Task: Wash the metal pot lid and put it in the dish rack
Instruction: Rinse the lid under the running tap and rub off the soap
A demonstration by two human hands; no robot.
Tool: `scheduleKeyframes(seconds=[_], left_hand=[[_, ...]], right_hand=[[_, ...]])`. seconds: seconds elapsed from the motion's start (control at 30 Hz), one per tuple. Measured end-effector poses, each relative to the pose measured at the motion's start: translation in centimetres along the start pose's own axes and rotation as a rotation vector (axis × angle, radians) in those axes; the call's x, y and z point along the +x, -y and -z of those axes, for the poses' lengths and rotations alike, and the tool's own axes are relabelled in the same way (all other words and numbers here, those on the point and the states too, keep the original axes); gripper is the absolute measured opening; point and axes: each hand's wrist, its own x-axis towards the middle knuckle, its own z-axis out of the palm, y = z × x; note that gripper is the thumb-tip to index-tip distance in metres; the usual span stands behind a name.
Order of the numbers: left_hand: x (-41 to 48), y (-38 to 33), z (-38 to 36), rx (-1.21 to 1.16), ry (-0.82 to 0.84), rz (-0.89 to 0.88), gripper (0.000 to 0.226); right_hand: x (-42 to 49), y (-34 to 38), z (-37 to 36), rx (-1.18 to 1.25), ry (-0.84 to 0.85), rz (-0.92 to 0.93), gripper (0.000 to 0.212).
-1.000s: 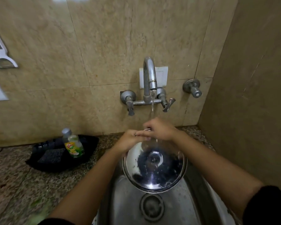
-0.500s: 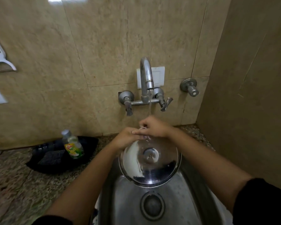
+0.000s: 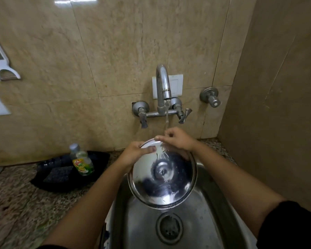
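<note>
Both hands on the lid point(image 3: 162, 178), tilted over the sink point(image 3: 201, 221) so water sheds: left hand point(image 3: 133, 155) pinches far-left rim, right hand point(image 3: 176, 139) rubs far edge under the tap stream point(image 3: 166, 119)

Round shiny metal pot lid point(image 3: 162, 178), wet, underside up w/ centre knob dimple; tilted, held above sink point(image 3: 201, 229); under tap stream.

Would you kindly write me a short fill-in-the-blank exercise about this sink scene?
1. Both hands hold the metal pot lid over the ____.
2. Water runs from the ____ onto the right hand.
3. The left hand grips the lid's ____.
4. The dish soap bottle stands in a black ____.

Missing words: sink; faucet; rim; tray
</note>
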Motion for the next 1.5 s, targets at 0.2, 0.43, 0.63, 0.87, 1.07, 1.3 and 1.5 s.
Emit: scheduleKeyframes(seconds=[0.2, 0.43, 0.63, 0.87, 1.07, 1.3, 1.5], left_hand=[[-0.1, 0.1, 0.0, -0.042, 0.058, 0.066, 0.018], [-0.3, 0.8, 0.1, -0.175, -0.05, 0.096, 0.029], [-1.5, 1.7, -0.4, -0.365, -0.2, 0.07, 0.025], [-2.0, 3.4, -1.5, -0.397, -0.345, 0.101, 0.038], [-1.6, 3.1, -3.5, -0.45, -0.433, 0.107, 0.036], [-1.7, 4.9, -1.7, -0.415, -0.603, 0.109, 0.04], [-2.6, 4.2, -3.8, -0.445, -0.558, 0.128, 0.037]], right_hand=[[0.2, 2.3, -0.9, -0.132, 0.104, 0.005, 0.038], [-0.5, 0.0, 0.4, 0.081, -0.034, -0.102, 0.04], [-0.5, -1.4, 0.7, 0.076, -0.246, -0.106, 0.045], [-1.8, -0.4, -1.4, -0.523, -0.392, -0.175, 0.046], [-3.1, 1.3, -7.9, -0.79, -0.275, 0.139, 0.054], [-12.1, -4.3, -6.4, -0.82, 0.005, 0.077, 0.071], [-4.6, -2.6, -5.3, -0.8, -0.286, -0.13, 0.075]])
